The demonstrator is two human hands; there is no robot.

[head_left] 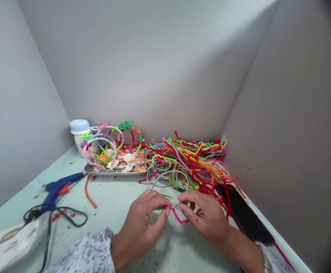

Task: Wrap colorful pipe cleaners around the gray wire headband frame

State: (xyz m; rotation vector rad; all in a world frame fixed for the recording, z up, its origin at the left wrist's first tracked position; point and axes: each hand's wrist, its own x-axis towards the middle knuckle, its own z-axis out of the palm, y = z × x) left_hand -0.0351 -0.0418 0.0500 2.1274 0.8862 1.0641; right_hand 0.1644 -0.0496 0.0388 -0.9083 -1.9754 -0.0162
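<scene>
My left hand (142, 220) is closed in a pinch on a pink pipe cleaner (177, 217), near the front middle of the table. Opposite it, my right hand (209, 217) pinches the end of a thin grey band (176, 203), and the two sets of fingertips nearly meet. The pink pipe cleaner crosses the grey end there and sags in a curve below it toward my right fingers. A bit of green shows by my left fingertips. Behind my hands arches a grey hoop (171, 171); whether it joins the pinched end is unclear.
A metal tray (120, 174) holds shell-like discs and pipe-cleaner-wrapped hoops (100, 138). Right of it lies a heap of coloured pipe cleaners (188, 155). A lidded jar (79, 132), a blue glue gun (54, 187) with its cord, and an orange strip (88, 192) are left; a black phone-like slab (247, 216) lies right.
</scene>
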